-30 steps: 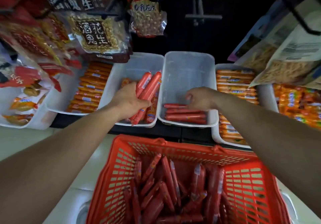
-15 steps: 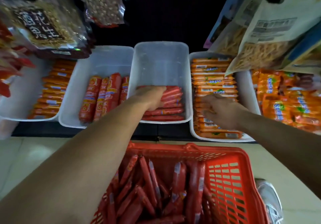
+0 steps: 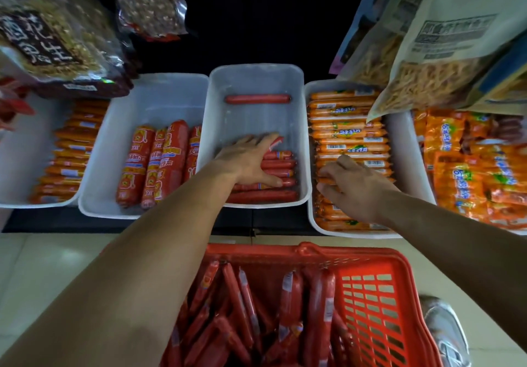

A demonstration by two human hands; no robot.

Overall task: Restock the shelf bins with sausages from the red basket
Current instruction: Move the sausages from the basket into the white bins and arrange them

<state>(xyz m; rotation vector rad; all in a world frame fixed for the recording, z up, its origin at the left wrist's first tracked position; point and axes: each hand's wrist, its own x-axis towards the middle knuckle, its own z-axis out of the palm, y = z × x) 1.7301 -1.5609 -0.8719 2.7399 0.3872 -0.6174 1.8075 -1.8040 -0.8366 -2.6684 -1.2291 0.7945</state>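
Partly done: fills only front of middle bin (image 3: 256,124), leaves many sausages (image 3: 288,309) in red basket (image 3: 373,304). Presses left hand (image 3: 251,161) flat there; rests right hand (image 3: 353,187) on orange packs (image 3: 348,135), grip unclear.

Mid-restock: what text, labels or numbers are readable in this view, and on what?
"鬼" "生": white characters on the dark label of the peanut bag, upper left; the rest is cut off.
Blurred, unreadable: the printed panel on the paper bag, upper right.
Too small: wrapper print and barcodes on the orange sausages.
Blurred: labels on the big red sausages.
No legible print: the thin red sausages.
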